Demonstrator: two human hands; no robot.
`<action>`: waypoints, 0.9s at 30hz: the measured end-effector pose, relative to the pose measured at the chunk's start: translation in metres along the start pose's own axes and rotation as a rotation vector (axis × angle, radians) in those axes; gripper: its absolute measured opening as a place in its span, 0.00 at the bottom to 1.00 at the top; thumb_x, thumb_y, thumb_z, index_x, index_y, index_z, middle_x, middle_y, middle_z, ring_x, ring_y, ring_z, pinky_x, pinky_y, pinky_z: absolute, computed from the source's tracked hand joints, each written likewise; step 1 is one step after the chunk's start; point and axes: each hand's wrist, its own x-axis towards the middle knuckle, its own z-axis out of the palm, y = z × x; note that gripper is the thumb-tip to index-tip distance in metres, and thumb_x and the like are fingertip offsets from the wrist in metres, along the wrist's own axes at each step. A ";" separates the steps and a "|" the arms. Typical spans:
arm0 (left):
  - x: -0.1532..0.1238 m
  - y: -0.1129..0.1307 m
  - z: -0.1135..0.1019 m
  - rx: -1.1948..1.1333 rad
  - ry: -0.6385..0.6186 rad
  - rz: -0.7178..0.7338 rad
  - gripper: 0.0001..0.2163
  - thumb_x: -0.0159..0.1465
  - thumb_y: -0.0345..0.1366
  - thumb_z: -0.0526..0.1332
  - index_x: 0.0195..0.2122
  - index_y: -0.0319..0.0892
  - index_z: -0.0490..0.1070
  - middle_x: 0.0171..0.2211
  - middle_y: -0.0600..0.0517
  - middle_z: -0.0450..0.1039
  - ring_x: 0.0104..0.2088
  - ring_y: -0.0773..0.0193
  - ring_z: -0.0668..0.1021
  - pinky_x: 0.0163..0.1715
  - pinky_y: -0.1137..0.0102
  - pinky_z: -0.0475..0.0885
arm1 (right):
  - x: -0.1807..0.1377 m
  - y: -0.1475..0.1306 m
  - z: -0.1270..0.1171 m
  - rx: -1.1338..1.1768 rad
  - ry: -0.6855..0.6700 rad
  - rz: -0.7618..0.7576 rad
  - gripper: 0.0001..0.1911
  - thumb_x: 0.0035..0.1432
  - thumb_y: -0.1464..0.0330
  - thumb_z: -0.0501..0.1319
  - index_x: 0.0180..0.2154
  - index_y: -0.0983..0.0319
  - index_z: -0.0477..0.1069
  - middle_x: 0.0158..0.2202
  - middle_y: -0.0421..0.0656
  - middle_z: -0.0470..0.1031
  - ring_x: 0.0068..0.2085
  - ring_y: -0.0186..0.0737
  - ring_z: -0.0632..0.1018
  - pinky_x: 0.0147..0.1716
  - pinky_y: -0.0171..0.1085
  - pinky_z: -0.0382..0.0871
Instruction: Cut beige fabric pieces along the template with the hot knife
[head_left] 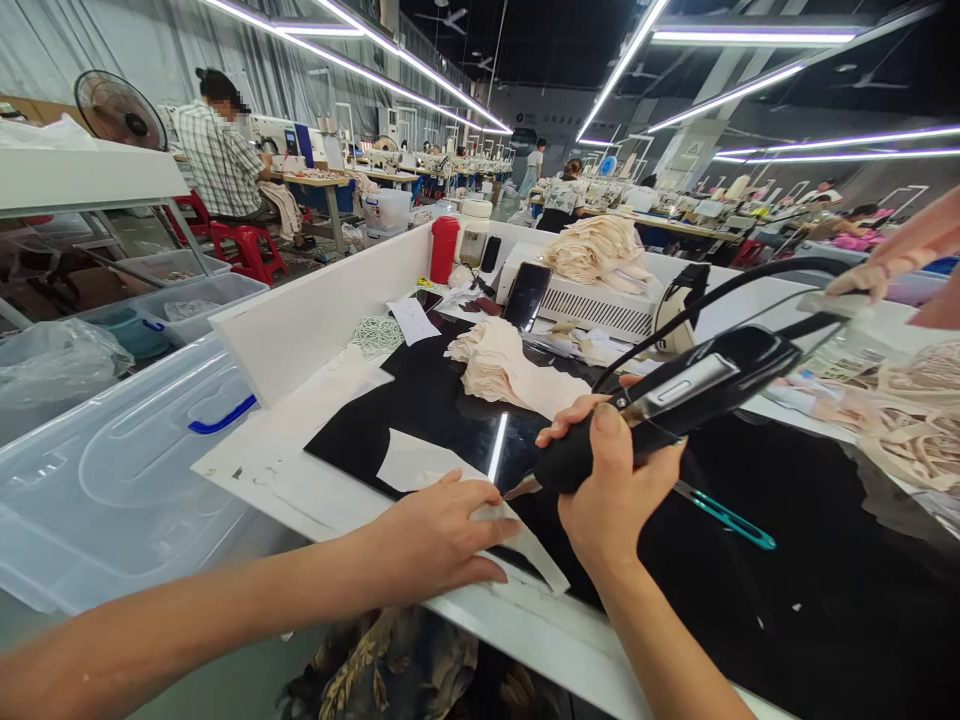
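My right hand (619,480) is wrapped round the black handle of a corded handheld tool (697,385) with a silver strip along its side. Its narrow tip (523,487) points down at the left, close to the fingers of my left hand. Resting on a thin, pale fabric piece (420,458), my left hand (450,535) has its fingers stretched out. That piece lies at the near edge of a glossy black board (720,530), partly covered by the hand. Behind it stands a stack of cream fabric pieces (499,365).
Turquoise tweezers (727,515) lie right of my right hand. A red cup (444,248), a phone (527,296) and a white machine (585,290) are at the back. Another person's hand (892,265) is at upper right. A lidded clear bin (150,460) stands left.
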 end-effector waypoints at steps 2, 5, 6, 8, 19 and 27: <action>0.001 -0.007 -0.008 -0.036 0.003 0.008 0.15 0.76 0.39 0.56 0.59 0.39 0.70 0.54 0.41 0.75 0.53 0.56 0.78 0.60 0.59 0.71 | 0.003 0.000 0.000 0.007 -0.001 0.006 0.20 0.55 0.62 0.70 0.45 0.57 0.64 0.28 0.31 0.74 0.23 0.33 0.74 0.21 0.37 0.75; 0.001 -0.025 -0.016 -0.044 -0.037 0.042 0.14 0.73 0.25 0.54 0.55 0.38 0.72 0.54 0.43 0.77 0.56 0.57 0.77 0.60 0.62 0.70 | 0.010 -0.005 -0.002 0.017 0.020 -0.002 0.21 0.53 0.61 0.71 0.44 0.57 0.64 0.27 0.31 0.74 0.22 0.33 0.73 0.20 0.37 0.74; 0.000 -0.032 -0.018 -0.041 -0.057 0.053 0.17 0.70 0.21 0.54 0.55 0.39 0.73 0.55 0.44 0.77 0.57 0.57 0.77 0.60 0.62 0.70 | 0.012 -0.008 -0.003 0.020 0.030 -0.008 0.21 0.53 0.61 0.71 0.44 0.57 0.64 0.26 0.31 0.74 0.22 0.34 0.73 0.20 0.37 0.73; -0.001 -0.041 -0.019 -0.024 -0.080 0.049 0.21 0.66 0.17 0.54 0.56 0.39 0.72 0.57 0.44 0.76 0.58 0.57 0.77 0.59 0.64 0.72 | 0.015 -0.015 -0.006 0.023 0.045 -0.013 0.20 0.53 0.62 0.70 0.43 0.56 0.64 0.25 0.31 0.73 0.22 0.34 0.72 0.20 0.37 0.73; 0.023 0.003 -0.023 0.285 -0.229 -0.307 0.10 0.74 0.37 0.59 0.50 0.37 0.75 0.47 0.44 0.74 0.45 0.52 0.76 0.47 0.59 0.75 | -0.001 -0.045 -0.033 0.019 0.010 0.048 0.20 0.50 0.63 0.71 0.44 0.56 0.67 0.25 0.33 0.73 0.22 0.36 0.72 0.18 0.37 0.73; 0.023 0.007 -0.029 0.347 -0.301 -0.308 0.11 0.75 0.36 0.57 0.51 0.37 0.74 0.46 0.45 0.74 0.44 0.54 0.76 0.45 0.61 0.73 | -0.006 -0.037 -0.035 0.037 0.035 0.017 0.22 0.51 0.61 0.72 0.45 0.57 0.68 0.26 0.33 0.74 0.23 0.36 0.73 0.19 0.36 0.72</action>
